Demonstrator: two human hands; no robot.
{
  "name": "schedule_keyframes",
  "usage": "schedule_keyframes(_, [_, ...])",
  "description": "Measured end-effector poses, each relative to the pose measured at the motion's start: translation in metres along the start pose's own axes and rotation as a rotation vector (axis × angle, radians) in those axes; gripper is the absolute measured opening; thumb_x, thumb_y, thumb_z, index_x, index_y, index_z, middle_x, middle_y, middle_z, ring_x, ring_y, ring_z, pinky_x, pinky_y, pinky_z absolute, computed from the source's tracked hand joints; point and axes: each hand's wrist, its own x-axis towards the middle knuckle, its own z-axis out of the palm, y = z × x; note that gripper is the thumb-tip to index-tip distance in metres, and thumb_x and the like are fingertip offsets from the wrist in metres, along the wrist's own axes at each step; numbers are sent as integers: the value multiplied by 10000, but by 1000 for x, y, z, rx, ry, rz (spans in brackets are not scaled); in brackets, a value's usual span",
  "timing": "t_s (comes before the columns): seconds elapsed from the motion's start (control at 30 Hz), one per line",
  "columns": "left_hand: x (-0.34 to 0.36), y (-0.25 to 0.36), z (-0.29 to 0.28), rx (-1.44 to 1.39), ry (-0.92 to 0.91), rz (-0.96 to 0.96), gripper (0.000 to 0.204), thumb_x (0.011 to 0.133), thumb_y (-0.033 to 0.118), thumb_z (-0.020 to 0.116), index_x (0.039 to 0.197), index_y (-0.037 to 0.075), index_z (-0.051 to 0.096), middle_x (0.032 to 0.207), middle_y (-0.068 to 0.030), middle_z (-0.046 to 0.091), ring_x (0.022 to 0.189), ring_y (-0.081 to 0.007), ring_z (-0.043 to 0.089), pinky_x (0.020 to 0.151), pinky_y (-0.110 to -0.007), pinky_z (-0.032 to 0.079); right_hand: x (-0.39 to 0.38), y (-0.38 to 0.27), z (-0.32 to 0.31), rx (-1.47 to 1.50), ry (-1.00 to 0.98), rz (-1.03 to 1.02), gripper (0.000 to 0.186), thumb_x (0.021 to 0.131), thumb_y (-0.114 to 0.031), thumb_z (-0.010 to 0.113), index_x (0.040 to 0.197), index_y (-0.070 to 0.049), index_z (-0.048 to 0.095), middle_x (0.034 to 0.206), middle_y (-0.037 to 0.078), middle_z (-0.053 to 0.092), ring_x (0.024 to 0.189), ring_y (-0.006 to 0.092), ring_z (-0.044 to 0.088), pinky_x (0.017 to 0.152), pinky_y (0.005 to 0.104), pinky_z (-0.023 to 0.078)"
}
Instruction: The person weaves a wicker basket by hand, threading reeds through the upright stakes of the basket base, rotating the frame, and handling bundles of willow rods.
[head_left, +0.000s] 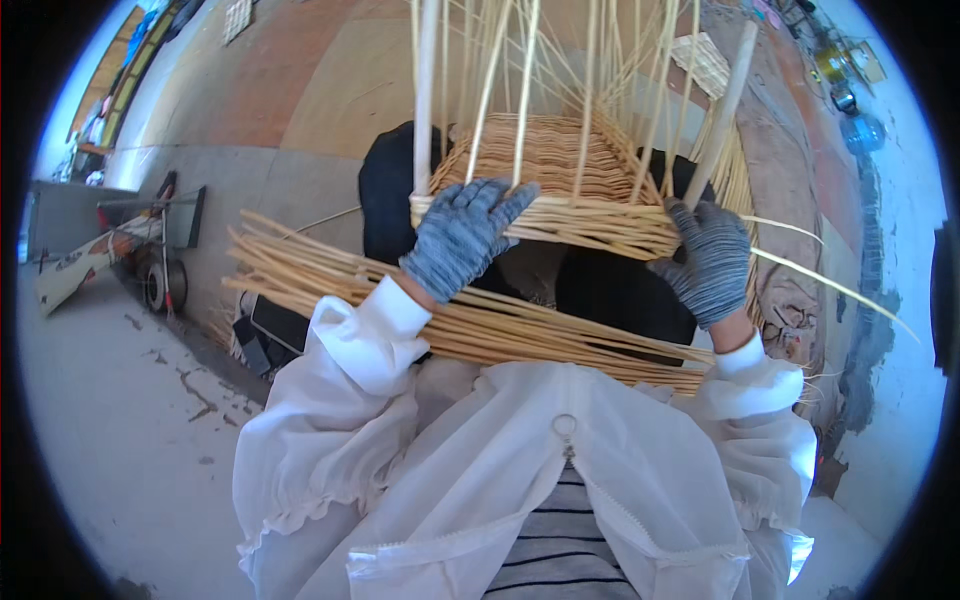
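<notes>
Floor (pixel 340 110) of tan and reddish panels spreads across the upper left of the frame, before me; a person (pixel 440 480) in white sleeves sits at lower centre; a bundle of pale rods (pixel 520 335) crosses the lap; an unfinished wicker basket (pixel 530 150) stands at upper centre, its thin uprights (pixel 487 95) rising; the grey-gloved left hand (pixel 462 235) grasps its near woven edge; the gloved right hand (pixel 715 255) grips its right corner, beside two loose strands (pixel 840 282) trailing right.
</notes>
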Motion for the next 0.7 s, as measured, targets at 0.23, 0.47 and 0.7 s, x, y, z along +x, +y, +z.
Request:
schedule_keyframes(0.23, [-122, -56, -92, -272, 275, -132, 224, 797, 125, 674, 1000, 40, 634, 898, -118, 644, 817, -270, 616, 730, -339, 490, -51, -88, 16, 431, 120, -249, 456, 609, -145, 740, 1043, -73, 620, 1045, 148, 562, 959, 343, 538, 833, 432, 442])
schedule_keyframes(0.47, [-246, -9, -23, -768, 186, -937, 236, 900, 246, 572, 939, 18, 622, 794, -104, 649, 716, -214, 622, 679, -316, 495, -37, -120, 53, 461, 15, -268, 424, 685, -208, 702, 1072, -61, 610, 1047, 142, 570, 981, 335, 538, 836, 425, 449])
schedule_keyframes(0.7, [-181, -50, -9, -1533, 881, -1264, 498, 817, 242, 682, 1204, -1, 482, 1063, -98, 601, 926, -193, 595, 796, -289, 495, -3, -141, 76, 657, -304, -90, 327, 810, -279, 632, 1026, -35, 603, 803, 189, 628, 695, 347, 597, 670, 337, 498])
